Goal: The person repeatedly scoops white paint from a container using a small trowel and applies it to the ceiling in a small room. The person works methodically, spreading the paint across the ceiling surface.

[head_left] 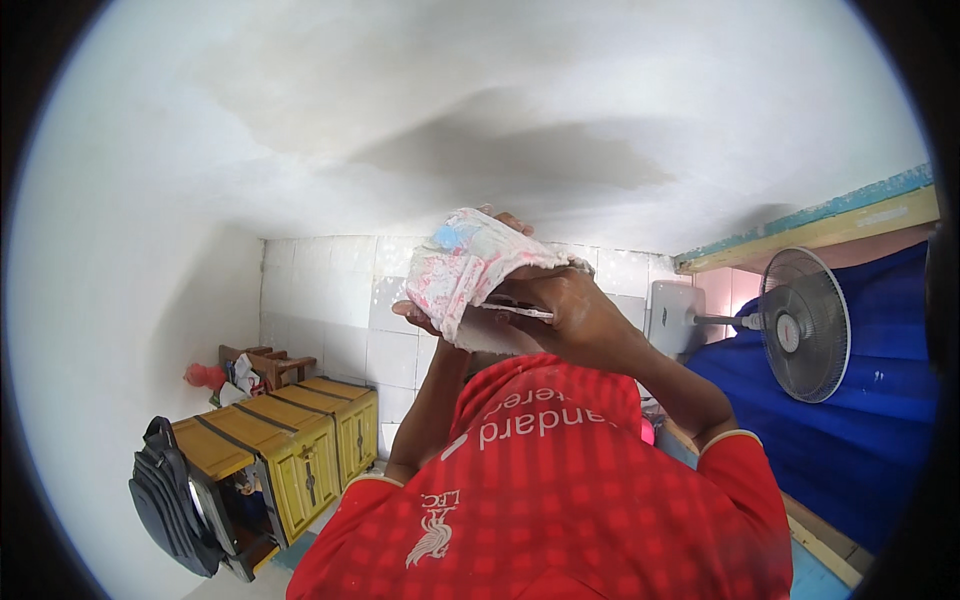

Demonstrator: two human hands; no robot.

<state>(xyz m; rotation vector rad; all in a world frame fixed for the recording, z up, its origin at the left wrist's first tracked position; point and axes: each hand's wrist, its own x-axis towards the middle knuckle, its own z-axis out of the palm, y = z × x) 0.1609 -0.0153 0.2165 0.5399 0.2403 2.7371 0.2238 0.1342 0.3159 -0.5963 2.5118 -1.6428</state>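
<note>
Both my hands are raised in front of my chest around a crumpled, white-smeared bag with pink and blue print. Its lower side gapes toward me, and a thin white edge of something flat shows there, too little of it to name. My left hand holds the bag from its left and underside, mostly hidden behind it. On the right, my right hand is closed on the bag's edge, fingers curled at the opening. Some fingertips show over the bag's top edge; which hand they belong to I cannot tell.
A whitish wall surface with a damp grey patch spreads ahead. At right stand a fan and blue cloth below a wooden beam. Lower left are a yellow cabinet and a black backpack.
</note>
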